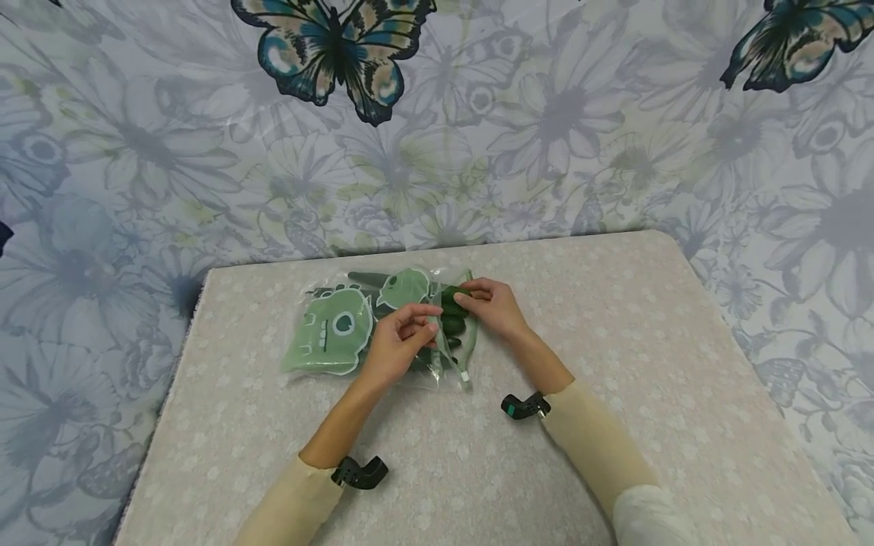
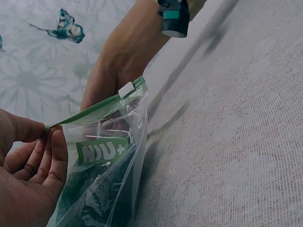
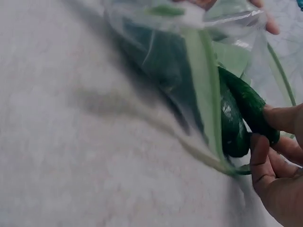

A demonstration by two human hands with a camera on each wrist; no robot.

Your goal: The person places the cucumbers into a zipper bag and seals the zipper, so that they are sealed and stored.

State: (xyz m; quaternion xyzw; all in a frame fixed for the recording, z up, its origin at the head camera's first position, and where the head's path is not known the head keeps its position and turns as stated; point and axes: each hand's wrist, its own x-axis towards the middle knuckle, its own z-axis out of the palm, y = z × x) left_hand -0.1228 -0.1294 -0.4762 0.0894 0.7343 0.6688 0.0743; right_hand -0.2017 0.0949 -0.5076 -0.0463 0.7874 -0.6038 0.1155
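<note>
A clear zip bag [image 1: 330, 331] with green cartoon monster prints lies on the table, its mouth toward the right. Several dark green cucumbers [image 1: 453, 326] fill it, their ends showing at the open mouth. My left hand [image 1: 397, 343] pinches one edge of the mouth between thumb and finger and holds it up. At the lower corner of that edge sits the white slider [image 2: 127, 90]. With thumb and fingers, my right hand [image 1: 498, 309] grips the end of one cucumber [image 3: 248, 101] at the mouth. A second cucumber [image 3: 232, 124] lies right beside it.
A pale patterned cloth covers the table [image 1: 614, 318]. Behind its far edge hangs a floral curtain [image 1: 567, 129] with large butterflies. Black camera mounts [image 1: 359, 472] sit on both wrists.
</note>
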